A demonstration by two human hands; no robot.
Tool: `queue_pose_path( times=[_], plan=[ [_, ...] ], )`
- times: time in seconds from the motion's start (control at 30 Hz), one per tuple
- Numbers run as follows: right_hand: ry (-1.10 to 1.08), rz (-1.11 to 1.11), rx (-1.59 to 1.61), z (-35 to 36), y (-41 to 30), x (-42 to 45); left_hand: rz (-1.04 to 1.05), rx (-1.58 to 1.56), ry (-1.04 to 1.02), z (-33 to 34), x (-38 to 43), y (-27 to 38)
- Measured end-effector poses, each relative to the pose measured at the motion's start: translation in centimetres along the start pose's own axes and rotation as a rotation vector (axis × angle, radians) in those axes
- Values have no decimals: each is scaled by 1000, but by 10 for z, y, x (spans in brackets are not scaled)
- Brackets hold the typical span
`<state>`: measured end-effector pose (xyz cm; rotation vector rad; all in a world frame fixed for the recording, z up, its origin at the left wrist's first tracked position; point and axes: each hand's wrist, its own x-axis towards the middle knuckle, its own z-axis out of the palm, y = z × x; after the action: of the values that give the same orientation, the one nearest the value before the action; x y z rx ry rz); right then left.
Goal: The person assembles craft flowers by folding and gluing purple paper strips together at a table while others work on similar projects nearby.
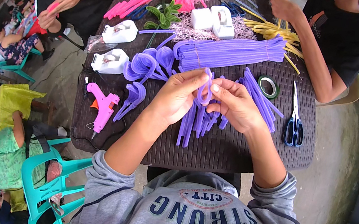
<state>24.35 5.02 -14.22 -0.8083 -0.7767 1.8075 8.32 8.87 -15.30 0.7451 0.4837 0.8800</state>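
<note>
Between my hands is a looped purple pipe cleaner (204, 96), held above the dark table. My left hand (180, 92) pinches one side of the loop with thumb and fingers. The other side is gripped by my right hand (237, 102). Beneath them lie cut purple stems (186, 127) and, to the right, more purple stems (257, 97). A thick bundle of purple pipe cleaners (229, 54) lies beyond. Left of my hands rest bent purple petal shapes (142, 66) and a smaller looped piece (134, 95).
A pink glue gun (105, 108) and white tape dispensers (111, 60) are at the left. Green tape (268, 87) and blue-handled scissors (295, 127) lie right. Pink stems (131, 4) and yellow stems (273, 31) lie farther back. Two people sit across the table (192, 161); green chairs (53, 176) stand left.
</note>
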Motion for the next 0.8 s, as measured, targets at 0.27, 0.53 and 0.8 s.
queue_pose_path(
  times=[0.27,0.53,0.8],
  plan=[
    [-105,14,-33,-2,-2,2,51,42,36,7,-5,10],
    [-106,81,114,-9,8,6,148,84,122,10,-6,8],
    [-68,165,151,-9,11,7,130,106,75,9,-8,11]
  ],
)
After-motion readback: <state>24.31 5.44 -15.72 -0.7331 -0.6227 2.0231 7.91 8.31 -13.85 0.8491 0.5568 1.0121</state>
